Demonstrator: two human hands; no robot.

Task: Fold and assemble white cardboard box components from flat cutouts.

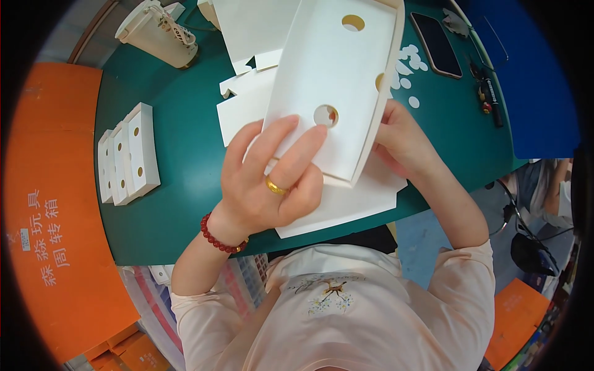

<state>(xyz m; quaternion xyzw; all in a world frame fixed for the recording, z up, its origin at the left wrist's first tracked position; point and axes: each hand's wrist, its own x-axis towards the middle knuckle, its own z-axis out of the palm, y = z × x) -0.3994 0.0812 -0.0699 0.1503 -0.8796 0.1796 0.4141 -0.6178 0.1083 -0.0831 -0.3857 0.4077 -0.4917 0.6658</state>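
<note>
A shallow white cardboard box (pixel 309 68) with round holes is held tilted above the green table. My left hand (pixel 272 173), wearing a gold ring, grips its near left part, with fingers lying on the white face beside the lower hole. My right hand (pixel 402 139) is closed at the box's right side, its fingertips hidden behind the wall. Through the lower hole a small reddish patch shows, too small to name. Under the box lie flat white cardboard sheets (pixel 244 114) with cut notches, and another white sheet (pixel 346 207) reaches the table's near edge.
Several finished-looking white boxes with holes (pixel 130 154) stand at the left of the green table (pixel 185 130). A lidded cup (pixel 161 34) stands far left. Right of the box are loose white cardboard discs (pixel 405 83), a phone (pixel 436 44) and a black pen (pixel 494 99). An orange bin (pixel 55 154) flanks the table.
</note>
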